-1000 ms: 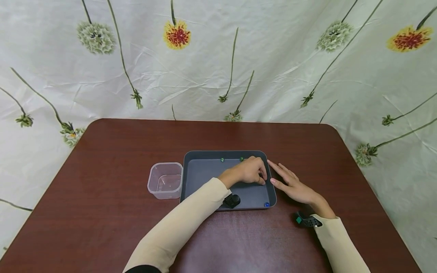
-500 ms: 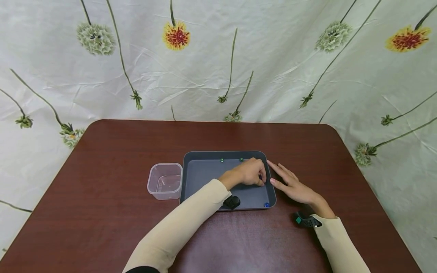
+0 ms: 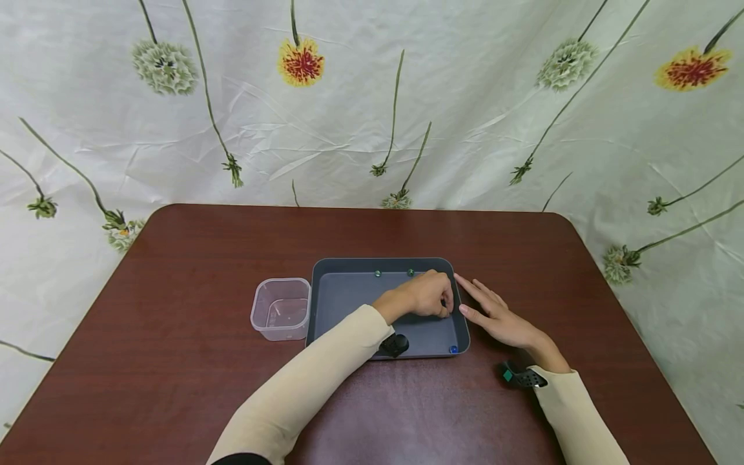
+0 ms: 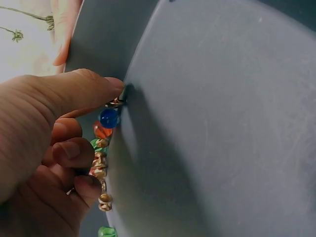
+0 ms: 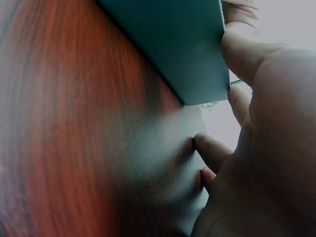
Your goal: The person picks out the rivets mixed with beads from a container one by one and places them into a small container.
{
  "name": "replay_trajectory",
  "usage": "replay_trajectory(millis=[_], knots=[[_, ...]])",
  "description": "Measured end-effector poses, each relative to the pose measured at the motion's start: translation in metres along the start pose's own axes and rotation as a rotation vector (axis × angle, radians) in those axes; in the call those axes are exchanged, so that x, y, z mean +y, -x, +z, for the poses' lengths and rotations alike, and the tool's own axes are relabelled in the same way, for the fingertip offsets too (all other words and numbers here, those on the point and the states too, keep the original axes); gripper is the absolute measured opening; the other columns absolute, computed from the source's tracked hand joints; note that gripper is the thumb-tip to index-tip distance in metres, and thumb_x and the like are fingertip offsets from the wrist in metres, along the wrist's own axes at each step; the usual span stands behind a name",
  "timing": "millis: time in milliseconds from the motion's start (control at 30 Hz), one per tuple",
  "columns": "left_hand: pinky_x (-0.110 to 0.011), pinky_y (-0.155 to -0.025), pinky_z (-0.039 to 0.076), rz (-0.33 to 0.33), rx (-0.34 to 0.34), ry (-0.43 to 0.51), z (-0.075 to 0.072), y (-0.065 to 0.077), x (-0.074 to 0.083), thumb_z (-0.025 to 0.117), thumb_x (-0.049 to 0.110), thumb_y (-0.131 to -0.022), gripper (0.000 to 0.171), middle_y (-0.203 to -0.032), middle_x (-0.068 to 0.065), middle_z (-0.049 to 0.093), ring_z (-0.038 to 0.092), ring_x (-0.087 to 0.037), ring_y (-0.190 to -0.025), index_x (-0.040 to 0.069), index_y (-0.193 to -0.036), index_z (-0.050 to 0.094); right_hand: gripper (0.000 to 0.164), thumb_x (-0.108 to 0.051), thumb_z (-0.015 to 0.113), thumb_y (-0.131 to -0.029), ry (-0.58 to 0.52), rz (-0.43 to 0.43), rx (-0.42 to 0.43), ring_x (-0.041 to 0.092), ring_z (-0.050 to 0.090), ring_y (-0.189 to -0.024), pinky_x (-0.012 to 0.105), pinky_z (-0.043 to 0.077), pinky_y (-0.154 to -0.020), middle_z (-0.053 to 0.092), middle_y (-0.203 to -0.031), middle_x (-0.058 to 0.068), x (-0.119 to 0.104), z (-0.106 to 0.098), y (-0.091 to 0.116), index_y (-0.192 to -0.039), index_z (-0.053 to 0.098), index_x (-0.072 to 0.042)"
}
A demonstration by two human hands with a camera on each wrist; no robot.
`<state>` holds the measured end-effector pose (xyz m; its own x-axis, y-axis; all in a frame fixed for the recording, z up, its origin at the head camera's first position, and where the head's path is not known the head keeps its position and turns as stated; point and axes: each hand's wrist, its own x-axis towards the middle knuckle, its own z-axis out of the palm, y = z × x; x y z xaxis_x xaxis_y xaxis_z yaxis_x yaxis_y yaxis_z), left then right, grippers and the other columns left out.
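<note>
My left hand (image 3: 423,294) reaches over the right side of a grey tray (image 3: 343,310). In the left wrist view, its thumb and forefinger pinch a small gold-and-green bead (image 4: 117,102) at the foot of the tray wall; the other fingers are curled. Beside it runs a row of a blue glass ball (image 4: 109,118), an orange one (image 4: 102,130), a green one (image 4: 98,144) and several gold beads (image 4: 104,202). My right hand (image 3: 504,320) lies outside the tray with fingers extended, thumb and forefinger at the rim. The left hand hides most of the row from the head view.
Green glass balls (image 3: 378,273) lie near the tray's far wall, and a blue one (image 3: 453,349) sits in its near right corner. A clear plastic box (image 3: 281,309) stands against the tray's left side. All rest on a brown table (image 3: 192,323) before a flowered cloth (image 3: 349,129).
My left hand stays at the right wall with only slight finger movement; a dark blue spot seen between its fingers earlier no longer shows. The right hand keeps its place.
</note>
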<state>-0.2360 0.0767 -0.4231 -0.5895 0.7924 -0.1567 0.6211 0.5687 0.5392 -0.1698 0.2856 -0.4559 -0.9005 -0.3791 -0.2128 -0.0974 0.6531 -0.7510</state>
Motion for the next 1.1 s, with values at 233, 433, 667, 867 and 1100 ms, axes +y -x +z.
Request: replay_trajectory(millis=[233, 433, 667, 867, 1100], knots=[[-0.021, -0.072, 0.051, -0.010, 0.015, 0.035, -0.006, 0.005, -0.002, 0.076, 0.010, -0.088, 0.005, -0.092, 0.004, 0.075, 0.063, -0.006, -0.077, 0.013, -0.089, 0.081, 0.064, -0.039, 0.045, -0.107, 0.004, -0.009, -0.004, 0.044, -0.008, -0.153, 0.080, -0.001, -0.105, 0.009, -0.169, 0.011, -0.001, 0.000, 0.000, -0.162, 0.013, -0.033], [-0.024, -0.079, 0.052, -0.008, 0.030, 0.027, -0.012, 0.008, -0.003, 0.076, 0.011, -0.088, 0.006, -0.096, 0.003, 0.075, 0.064, -0.008, -0.082, 0.012, -0.092, 0.081, 0.063, -0.038, 0.044, -0.107, 0.009, -0.020, -0.002, 0.044, -0.008, -0.153, 0.080, -0.002, -0.106, 0.010, -0.169, 0.010, -0.001, 0.000, 0.000, -0.162, 0.014, -0.032], [-0.022, -0.076, 0.050, -0.020, 0.040, 0.029, -0.014, 0.010, -0.002, 0.076, 0.011, -0.088, 0.006, -0.093, 0.005, 0.075, 0.061, -0.006, -0.077, 0.014, -0.090, 0.081, 0.063, -0.038, 0.044, -0.107, 0.007, -0.024, -0.003, 0.045, -0.008, -0.152, 0.080, -0.001, -0.105, 0.009, -0.169, 0.010, 0.000, 0.001, 0.000, -0.162, 0.013, -0.032], [-0.023, -0.079, 0.052, -0.030, 0.039, 0.033, -0.015, 0.013, -0.002, 0.075, 0.012, -0.089, 0.006, -0.094, 0.005, 0.075, 0.063, -0.007, -0.081, 0.014, -0.091, 0.081, 0.063, -0.039, 0.044, -0.107, 0.003, -0.019, -0.006, 0.045, -0.008, -0.152, 0.080, -0.001, -0.105, 0.008, -0.169, 0.011, -0.001, 0.001, 0.000, -0.162, 0.013, -0.033], [-0.021, -0.074, 0.050, -0.003, 0.060, 0.039, -0.022, 0.016, -0.003, 0.075, 0.010, -0.089, 0.007, -0.095, 0.004, 0.075, 0.060, -0.006, -0.076, 0.012, -0.091, 0.081, 0.063, -0.039, 0.044, -0.107, 0.011, -0.011, -0.003, 0.045, -0.009, -0.152, 0.081, 0.000, -0.105, 0.007, -0.168, 0.015, -0.001, 0.002, 0.001, -0.162, 0.013, -0.033]])
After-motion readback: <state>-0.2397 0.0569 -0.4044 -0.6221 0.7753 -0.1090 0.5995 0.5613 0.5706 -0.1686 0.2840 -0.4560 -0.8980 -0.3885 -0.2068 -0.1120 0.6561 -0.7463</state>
